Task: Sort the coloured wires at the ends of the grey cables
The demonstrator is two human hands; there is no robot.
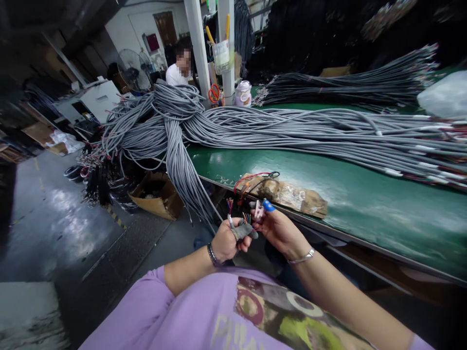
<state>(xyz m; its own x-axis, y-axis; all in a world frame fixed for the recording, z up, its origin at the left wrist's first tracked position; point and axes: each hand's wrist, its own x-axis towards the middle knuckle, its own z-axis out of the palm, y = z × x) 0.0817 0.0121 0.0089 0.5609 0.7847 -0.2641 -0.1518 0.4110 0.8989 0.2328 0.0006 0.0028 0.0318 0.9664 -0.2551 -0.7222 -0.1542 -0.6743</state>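
My left hand (pixel 228 239), with grey covers on its fingers, is closed around the end of a grey cable (pixel 230 221). Thin coloured wires (pixel 246 218) fan out of the cable end above the fingers. Close beside it on the right, my right hand (pixel 280 232) pinches a small pale pink piece (pixel 259 211) whose exact kind I cannot make out. A blue cover sits on one fingertip of that hand. Both hands are in front of the green table's near edge, almost touching each other.
Long grey cables (pixel 292 127) lie across the green table (pixel 365 199) and hang over its left end. A wooden block (pixel 299 197) with red and black leads sits at the near edge. Behind are a purple jar (pixel 243 94), orange scissors (pixel 214 93) and a person (pixel 176 74).
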